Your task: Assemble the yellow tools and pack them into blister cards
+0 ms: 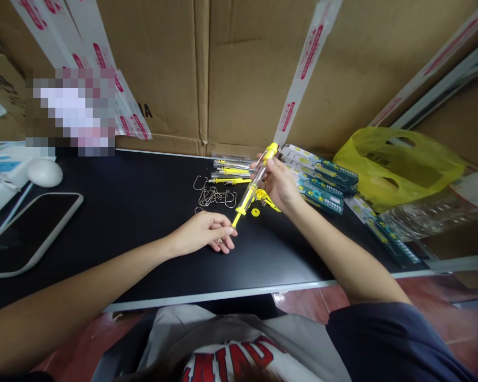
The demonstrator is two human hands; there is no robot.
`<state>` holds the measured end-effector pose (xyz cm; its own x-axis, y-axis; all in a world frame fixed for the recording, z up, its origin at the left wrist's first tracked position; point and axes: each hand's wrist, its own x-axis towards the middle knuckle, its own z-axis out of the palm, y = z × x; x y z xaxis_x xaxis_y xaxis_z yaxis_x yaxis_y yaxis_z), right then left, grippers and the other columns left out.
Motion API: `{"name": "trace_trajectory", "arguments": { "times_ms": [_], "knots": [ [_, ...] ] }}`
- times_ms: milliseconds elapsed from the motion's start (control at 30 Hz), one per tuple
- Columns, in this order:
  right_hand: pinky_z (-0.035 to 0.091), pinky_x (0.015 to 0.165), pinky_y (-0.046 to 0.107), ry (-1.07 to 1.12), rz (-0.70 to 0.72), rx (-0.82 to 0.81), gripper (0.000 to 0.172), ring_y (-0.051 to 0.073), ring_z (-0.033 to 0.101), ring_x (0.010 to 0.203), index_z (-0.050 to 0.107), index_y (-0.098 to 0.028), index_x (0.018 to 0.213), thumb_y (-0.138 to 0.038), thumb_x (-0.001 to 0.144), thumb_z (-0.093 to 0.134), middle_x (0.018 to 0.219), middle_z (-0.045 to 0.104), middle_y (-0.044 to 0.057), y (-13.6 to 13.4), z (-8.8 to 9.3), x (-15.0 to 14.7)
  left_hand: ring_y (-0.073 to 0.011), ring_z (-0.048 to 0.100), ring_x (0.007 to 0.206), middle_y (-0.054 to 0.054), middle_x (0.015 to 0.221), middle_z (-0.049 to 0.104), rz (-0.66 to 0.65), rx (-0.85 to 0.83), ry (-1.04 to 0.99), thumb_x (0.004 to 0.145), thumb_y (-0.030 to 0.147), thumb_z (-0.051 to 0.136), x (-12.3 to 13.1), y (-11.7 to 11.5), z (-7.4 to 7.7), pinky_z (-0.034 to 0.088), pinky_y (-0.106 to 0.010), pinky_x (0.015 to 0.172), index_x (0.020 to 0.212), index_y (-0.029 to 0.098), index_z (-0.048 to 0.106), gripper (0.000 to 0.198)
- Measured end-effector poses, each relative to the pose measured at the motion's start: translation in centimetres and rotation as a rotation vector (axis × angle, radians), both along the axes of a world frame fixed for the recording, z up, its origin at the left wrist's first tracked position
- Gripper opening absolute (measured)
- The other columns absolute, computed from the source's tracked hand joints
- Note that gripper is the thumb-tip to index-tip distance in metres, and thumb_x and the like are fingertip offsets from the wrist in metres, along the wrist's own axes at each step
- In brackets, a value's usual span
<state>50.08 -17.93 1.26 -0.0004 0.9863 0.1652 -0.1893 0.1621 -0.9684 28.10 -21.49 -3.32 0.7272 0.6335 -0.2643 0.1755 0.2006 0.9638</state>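
Note:
A spring scale, a clear tube with yellow ends, slants between my hands above the black table. My right hand is closed around its upper part, near the yellow cap. My left hand pinches the end of the thin yellow rod at the bottom; a small wire piece seems to show among its fingers, partly hidden. Behind my left hand lies a heap of metal wire hooks. Several clear tubes with yellow rods lie behind the scale. Small yellow parts and a yellow ring are under my right hand.
Several printed green-and-white boxes are stacked to the right, beside a yellow plastic bag and a clear plastic bottle. A phone and a power strip are at left. Cardboard boxes stand behind the table.

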Motion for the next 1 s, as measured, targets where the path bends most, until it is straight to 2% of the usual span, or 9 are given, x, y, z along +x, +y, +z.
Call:
{"name": "trace_trajectory", "arguments": {
  "times_ms": [100,200,367,433,567,733,833,933,1000],
  "knots": [
    [0.053,0.061,0.027,-0.025,0.035,-0.032,0.038,0.014,0.064,0.071,0.058,-0.025,0.102,-0.051,0.075,0.067,0.094,0.071,0.002,-0.1,-0.2,-0.2,-0.016,0.071,0.065,-0.008,0.075,0.074,-0.001,0.009,0.007,0.081,0.04,0.066,0.0,-0.1,0.2,0.054,-0.023,0.059,0.082,0.013,0.065,0.027],
    [0.053,0.062,0.027,-0.022,-0.024,0.007,0.037,0.014,0.065,0.073,0.058,-0.025,0.1,-0.051,0.076,0.067,0.092,0.071,0.002,0.2,-0.1,0.3,-0.0163,0.071,0.066,-0.008,0.074,0.074,-0.011,0.042,0.007,0.081,0.04,0.065,0.0,-0.2,0.4,0.053,-0.024,0.059,0.083,0.013,0.065,0.027],
    [0.054,0.06,0.026,0.001,0.001,0.015,0.037,0.013,0.066,0.072,0.057,-0.025,0.102,-0.05,0.077,0.067,0.094,0.072,0.002,0.3,-0.1,0.4,-0.0175,0.069,0.077,-0.008,0.081,0.075,0.035,0.236,0.016,0.085,0.04,0.058,-0.4,0.2,0.4,0.051,-0.025,0.063,0.083,0.015,0.064,0.026],
    [0.055,0.059,0.025,0.022,0.059,-0.009,0.037,0.013,0.067,0.072,0.057,-0.025,0.103,-0.048,0.077,0.068,0.095,0.072,0.002,-0.1,-0.2,-0.1,-0.0167,0.067,0.075,-0.006,0.082,0.074,0.09,0.37,0.057,0.086,0.04,0.056,-0.6,0.4,0.5,0.049,-0.025,0.063,0.081,0.016,0.063,0.026],
    [0.058,0.062,0.026,0.05,0.098,-0.006,0.033,0.013,0.069,0.075,0.056,-0.026,0.102,-0.043,0.078,0.069,0.098,0.071,0.002,-0.8,-0.5,-1.0,-0.0152,0.059,0.066,-0.002,0.075,0.067,0.151,0.781,0.28,0.085,0.039,0.055,-0.9,0.5,1.0,0.042,-0.026,0.064,0.076,0.018,0.06,0.024],
    [0.059,0.062,0.025,0.062,0.094,-0.017,0.036,0.012,0.069,0.076,0.053,-0.025,0.098,-0.045,0.075,0.072,0.102,0.072,0.003,-1.2,-1.1,-1.9,-0.0236,0.057,0.075,-0.006,0.073,0.063,0.223,1.124,0.54,0.088,0.053,0.045,-1.7,1.2,1.7,0.042,-0.033,0.072,0.071,0.02,0.055,0.039],
    [0.059,0.064,0.025,0.047,0.135,-0.034,0.037,0.012,0.069,0.074,0.054,-0.022,0.094,-0.043,0.072,0.076,0.099,0.072,0.004,-2.0,-1.5,-3.0,-0.0273,0.061,0.086,-0.009,0.091,0.067,0.297,1.137,0.55,0.086,0.055,0.049,-2.0,1.5,1.7,0.044,-0.036,0.079,0.099,0.019,0.059,0.039],
    [0.059,0.067,0.026,-0.002,0.182,-0.045,0.037,0.013,0.068,0.077,0.057,-0.02,0.09,-0.044,0.069,0.077,0.096,0.071,0.004,-3.2,-2.1,-4.5,-0.0275,0.063,0.098,-0.011,0.116,0.064,0.327,1.058,0.424,0.085,0.051,0.055,-1.8,1.4,1.5,0.047,-0.037,0.084,0.133,0.021,0.04,0.059],
    [0.058,0.068,0.025,-0.039,0.198,-0.045,0.037,0.013,0.066,0.078,0.058,-0.019,0.088,-0.043,0.068,0.078,0.094,0.069,0.003,-4.0,-2.6,-5.4,-0.0263,0.063,0.107,-0.011,0.128,0.06,0.298,1.056,0.351,0.088,0.043,0.052,-1.5,1.0,1.2,0.049,-0.038,0.089,0.141,0.022,0.031,0.061]
  ]
}}
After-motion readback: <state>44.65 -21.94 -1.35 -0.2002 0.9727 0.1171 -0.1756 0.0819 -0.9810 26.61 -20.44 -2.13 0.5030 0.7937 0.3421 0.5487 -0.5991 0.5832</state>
